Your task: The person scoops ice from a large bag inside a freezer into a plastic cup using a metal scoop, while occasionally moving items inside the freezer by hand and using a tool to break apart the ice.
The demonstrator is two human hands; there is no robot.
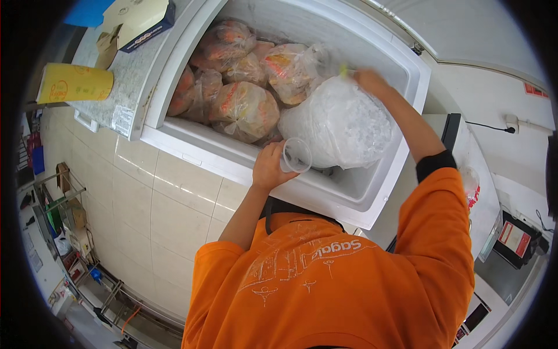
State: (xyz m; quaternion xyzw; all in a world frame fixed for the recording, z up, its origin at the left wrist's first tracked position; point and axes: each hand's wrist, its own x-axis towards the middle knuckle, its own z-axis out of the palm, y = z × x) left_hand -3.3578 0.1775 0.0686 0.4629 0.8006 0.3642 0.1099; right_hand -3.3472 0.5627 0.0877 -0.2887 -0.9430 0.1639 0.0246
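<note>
My left hand (271, 166) holds a clear plastic cup (298, 155) over the near rim of an open chest freezer (344, 209). The cup's mouth faces up and no filling can be made out. A large bag of ice (344, 122) lies in the right part of the freezer. My right hand (369, 83) is blurred at the bag's far upper edge, beside a small yellow-green thing (343, 70); whether the fingers grip anything cannot be told. Left of the ice, several knotted clear plastic bags of orange-brown food (244, 109) are piled together.
A yellow paper cup (76, 83) and an open cardboard box (144, 24) stand on the grey top at the left. The freezer's raised lid (471, 30) is at the back right. A metal rack (65, 196) stands across the tiled floor (174, 196). A wall plug and cable (510, 129) are at the right.
</note>
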